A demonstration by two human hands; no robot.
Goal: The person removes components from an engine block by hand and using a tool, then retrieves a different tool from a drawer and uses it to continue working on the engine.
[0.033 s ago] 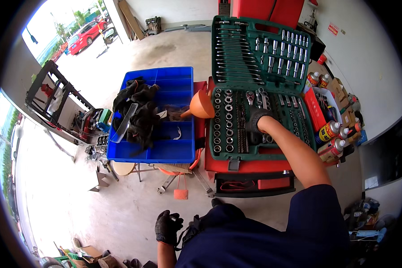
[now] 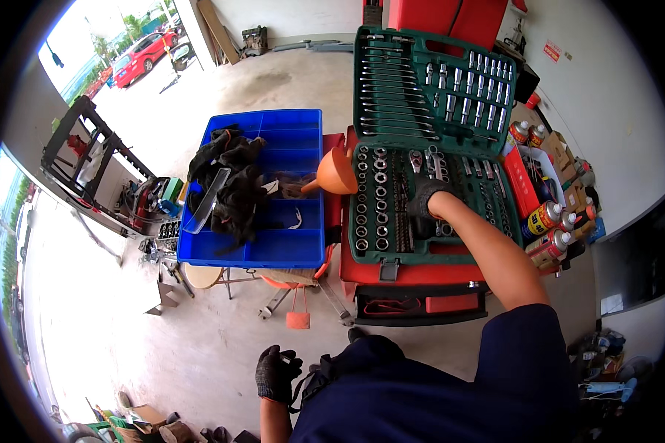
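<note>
Presently, a chrome ratchet (image 2: pixel 416 158) is lying in the green case (image 2: pixel 440 259) beside the right hand (image 2: pixel 425 202), whose finger closure cannot be told; the left hand (image 2: pixel 277 375) is hanging half-curled, grasp unclear. Presumably rigid, weighty, slick, it is favouring a handle grip.
</note>
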